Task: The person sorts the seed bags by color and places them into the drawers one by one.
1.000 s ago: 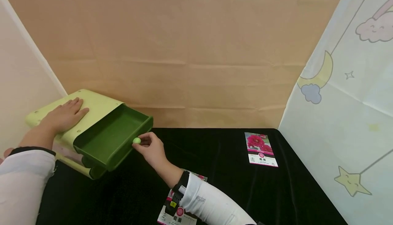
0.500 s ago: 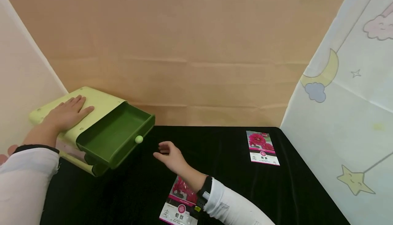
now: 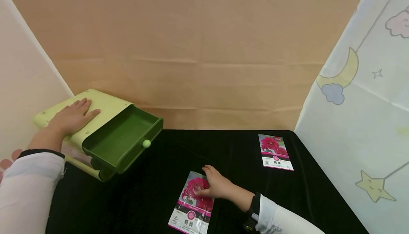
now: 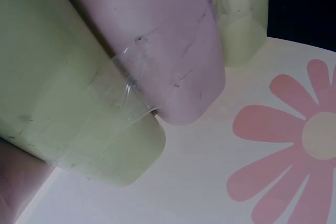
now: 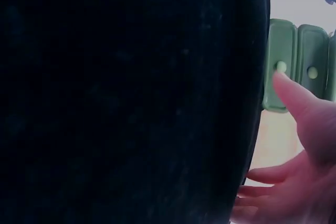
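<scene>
In the head view the left hand [image 3: 71, 118] lies flat, fingers spread, on top of the pale green drawer unit [image 3: 105, 101]. The unit's upper green drawer [image 3: 123, 138] is pulled out and looks empty, with a round light green knob [image 3: 146, 143] on its front. The right hand [image 3: 220, 186], thumb and fingers apart, is over the upper right part of a seed packet [image 3: 191, 214] with pink flowers; whether it touches the packet is unclear. The right wrist view shows the same hand [image 5: 304, 145] with nothing between its fingers.
A second flowered packet [image 3: 276, 152] lies at the right on the black cloth [image 3: 243, 148]. A brown paper-like backdrop [image 3: 198, 56] rises behind the table, and a white sheet with printed moon and stars [image 3: 361, 120] hangs at the right.
The right hand has let go of the drawer knob and moved right and nearer, to the near packet. The left hand stays on the unit; the head view has shifted slightly.
</scene>
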`<control>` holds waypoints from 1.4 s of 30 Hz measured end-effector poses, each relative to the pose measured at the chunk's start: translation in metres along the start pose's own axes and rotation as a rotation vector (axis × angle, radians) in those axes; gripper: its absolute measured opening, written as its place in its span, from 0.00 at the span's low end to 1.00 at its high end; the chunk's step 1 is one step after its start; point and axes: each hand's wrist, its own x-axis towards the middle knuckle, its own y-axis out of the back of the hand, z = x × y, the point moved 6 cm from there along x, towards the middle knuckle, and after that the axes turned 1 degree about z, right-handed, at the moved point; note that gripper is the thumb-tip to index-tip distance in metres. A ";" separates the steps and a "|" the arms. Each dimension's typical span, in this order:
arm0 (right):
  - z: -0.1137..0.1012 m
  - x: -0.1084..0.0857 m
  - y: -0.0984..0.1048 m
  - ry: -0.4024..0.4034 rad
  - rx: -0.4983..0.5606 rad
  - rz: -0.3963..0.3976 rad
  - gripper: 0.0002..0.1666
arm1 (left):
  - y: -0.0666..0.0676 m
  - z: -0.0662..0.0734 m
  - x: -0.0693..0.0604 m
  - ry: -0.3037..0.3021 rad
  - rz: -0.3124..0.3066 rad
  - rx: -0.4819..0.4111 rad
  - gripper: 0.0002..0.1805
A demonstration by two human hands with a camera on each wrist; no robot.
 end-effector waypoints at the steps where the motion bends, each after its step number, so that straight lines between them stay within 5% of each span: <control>1: 0.002 -0.001 0.000 0.001 -0.012 -0.007 0.56 | 0.000 -0.001 -0.001 0.002 0.002 0.000 0.45; 14: 0.006 0.002 -0.002 0.047 -0.008 0.012 0.37 | 0.000 -0.011 -0.007 0.029 0.066 -0.034 0.42; 21: -0.002 0.005 0.009 0.045 0.142 0.026 0.32 | 0.016 -0.003 -0.011 0.039 0.260 -0.037 0.35; 24: -0.007 0.003 0.019 0.038 0.155 0.010 0.30 | 0.025 0.008 -0.017 0.061 0.360 -0.107 0.34; 28: -0.014 -0.003 0.033 0.065 0.153 0.006 0.27 | 0.033 0.041 -0.030 0.035 0.539 -0.266 0.31; 33: -0.020 -0.014 0.050 0.090 0.194 0.013 0.23 | 0.024 0.112 -0.053 -0.111 0.674 -0.374 0.28; 38: -0.023 -0.026 0.064 0.097 0.239 0.046 0.20 | -0.011 0.190 -0.079 -0.294 0.679 -0.370 0.29; 42: -0.026 -0.036 0.068 0.108 0.277 0.074 0.17 | -0.050 0.239 -0.094 -0.393 0.608 -0.386 0.34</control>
